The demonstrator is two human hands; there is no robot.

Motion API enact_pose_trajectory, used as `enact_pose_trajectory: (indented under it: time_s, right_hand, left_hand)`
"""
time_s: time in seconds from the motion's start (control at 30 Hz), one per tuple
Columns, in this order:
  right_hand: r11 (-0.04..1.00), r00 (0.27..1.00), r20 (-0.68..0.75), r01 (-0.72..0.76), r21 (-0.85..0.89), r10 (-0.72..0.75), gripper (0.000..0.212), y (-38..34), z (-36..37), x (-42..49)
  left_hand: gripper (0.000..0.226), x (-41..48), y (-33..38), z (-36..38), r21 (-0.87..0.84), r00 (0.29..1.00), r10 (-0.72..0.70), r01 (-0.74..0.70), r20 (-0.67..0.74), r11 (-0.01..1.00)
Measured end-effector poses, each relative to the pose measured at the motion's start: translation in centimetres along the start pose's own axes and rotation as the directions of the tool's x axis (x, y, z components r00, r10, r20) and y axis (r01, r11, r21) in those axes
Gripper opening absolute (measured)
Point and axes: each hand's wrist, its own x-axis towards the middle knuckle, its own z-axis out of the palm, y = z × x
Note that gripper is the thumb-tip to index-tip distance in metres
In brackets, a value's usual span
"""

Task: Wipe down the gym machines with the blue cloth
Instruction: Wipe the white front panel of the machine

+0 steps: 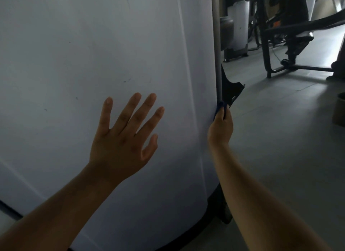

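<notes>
- My left hand [124,136] is open, fingers spread, its back toward me, held against or just in front of the white panel [93,54] of the machine; I cannot tell whether the palm touches it.
- My right hand [221,126] is closed around the blue cloth [220,107], thumb and fingers pinching it, with only a small bunch of the cloth showing above the fingers.
- The blue cloth sits at the right edge of the white panel, touching the lower end of the grey upright post [217,45] that runs along that edge.
- Just beside the cloth, to its right, a dark bracket [232,90] juts out from behind the post.
- The white panel carries a few faint dark marks and scuffs; a dark trim runs along its bottom edge.
- The grey floor [280,138] extends to the right of the machine.
- Well apart, at upper right, stand other gym machines [283,32] with dark frames; their details are dim.
</notes>
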Motion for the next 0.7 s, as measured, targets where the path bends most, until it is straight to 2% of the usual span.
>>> enact_pose_trajectory:
  time_s: [0.07, 0.13, 0.3, 0.4, 0.6, 0.7]
  right_hand:
    - [0.997, 0.997, 0.000, -0.073, -0.033, 0.073, 0.057, 2.1, -1.0, -1.3]
    - [0.994, 0.997, -0.004, -0.081, -0.069, 0.081, 0.057, 2.4, -1.4, -1.7]
    - [0.992, 0.994, 0.004, 0.105, 0.064, -0.105, 0.053, -4.0, 1.0, -1.2]
    - [0.982, 0.988, -0.001, 0.151, 0.114, -0.152, 0.051, -4.9, 1.4, -1.3]
    - [0.999, 1.000, -0.001, 0.014, 0.050, -0.014, 0.057, 2.0, -0.1, -5.8]
    - [0.996, 0.998, 0.004, 0.062, 0.069, -0.062, 0.053, 0.6, 0.2, -6.4]
  left_hand:
    - [0.068, 0.0, 0.0, 0.1, 0.006, 1.000, -0.003, 0.003, -0.008, 1.000]
    - [0.068, 0.1, 0.1, 0.1, 0.005, 1.000, -0.006, 0.006, -0.010, 1.000]
    - [0.069, 0.1, 0.2, 0.3, 0.021, 1.000, -0.004, 0.004, -0.013, 1.000]
    - [0.068, 0.0, 0.2, 0.4, 0.027, 1.000, -0.005, 0.005, -0.024, 1.000]
    - [0.068, -0.1, 0.1, 0.5, 0.039, 0.999, -0.010, 0.011, -0.031, 0.999]
    - [0.069, -0.1, 0.2, 0.5, 0.048, 1.000, -0.008, 0.010, -0.029, 0.999]
